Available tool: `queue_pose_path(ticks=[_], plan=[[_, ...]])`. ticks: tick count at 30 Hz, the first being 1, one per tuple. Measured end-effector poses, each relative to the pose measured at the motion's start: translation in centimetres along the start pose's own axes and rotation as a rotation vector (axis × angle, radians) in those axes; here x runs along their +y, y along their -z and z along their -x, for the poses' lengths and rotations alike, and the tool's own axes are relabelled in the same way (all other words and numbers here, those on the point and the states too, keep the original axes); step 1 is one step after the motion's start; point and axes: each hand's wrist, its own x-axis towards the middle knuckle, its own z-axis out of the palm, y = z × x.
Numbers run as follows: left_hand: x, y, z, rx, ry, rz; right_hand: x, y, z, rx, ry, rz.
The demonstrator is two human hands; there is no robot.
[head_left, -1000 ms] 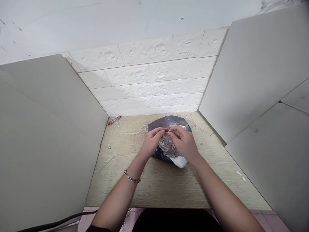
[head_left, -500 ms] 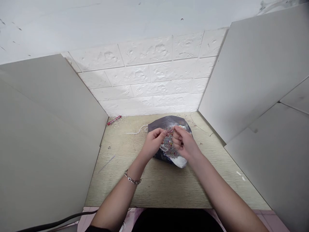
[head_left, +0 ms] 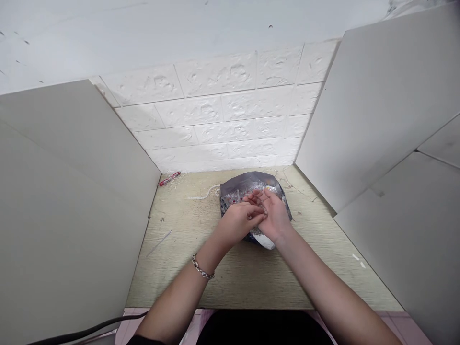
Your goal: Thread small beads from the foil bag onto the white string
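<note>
My right hand [head_left: 275,213] is turned palm up and cupped, with a small strand of beads [head_left: 263,206] lying across its palm and fingers. Bent over that palm, my left hand [head_left: 239,219] pinches at the strand with thumb and fingertips; the exact grip is partly hidden. Beneath both hands sits an opened dark plastic bag [head_left: 247,179] with a silvery inside. Small multicoloured beads show inside it, and a white patch [head_left: 265,241] is at its near edge. A chain bracelet [head_left: 201,268] circles my left wrist.
A white bead string [head_left: 203,195] lies left of the bag. Farther left are a red wrapper [head_left: 169,179], a thin clear strip [head_left: 158,243] and a small metallic bit [head_left: 162,219]. A fine chain [head_left: 302,191] and white scraps [head_left: 355,258] lie right. Grey panels [head_left: 377,105] flank the table.
My right hand has turned from a pinch to a cupped, upward palm. My left hand has moved right and slightly down, over that palm. The bag stays in place.
</note>
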Motion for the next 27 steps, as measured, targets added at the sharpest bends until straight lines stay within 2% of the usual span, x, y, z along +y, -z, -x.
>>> queue_pose_path(ticks=[8,11,16,19,20,22,27], plan=[[0.2,0.0,0.1,0.02,0.19,0.013,0.2,0.1,-0.2,-0.103,-0.032,0.078],[0.0,-0.1,0.0,0.05,0.248,0.106,0.1,0.2,-0.4,-0.077,-0.077,0.047],[-0.1,0.6,-0.3,0.104,0.372,0.594,0.2,0.5,-0.7,0.049,-0.074,-0.047],[0.0,1.3,-0.5,0.106,0.464,0.959,0.3,0.6,-0.7,-0.036,-0.119,0.029],[0.0,1.6,-0.5,0.102,0.485,1.068,0.3,0.6,-0.6,-0.076,-0.094,0.084],[-0.1,1.9,-0.5,0.088,0.507,1.245,0.4,0.5,-0.2,-0.113,0.051,0.246],[-0.7,2.1,-0.4,0.077,0.524,1.416,0.7,0.3,1.0,-0.007,0.626,0.817]])
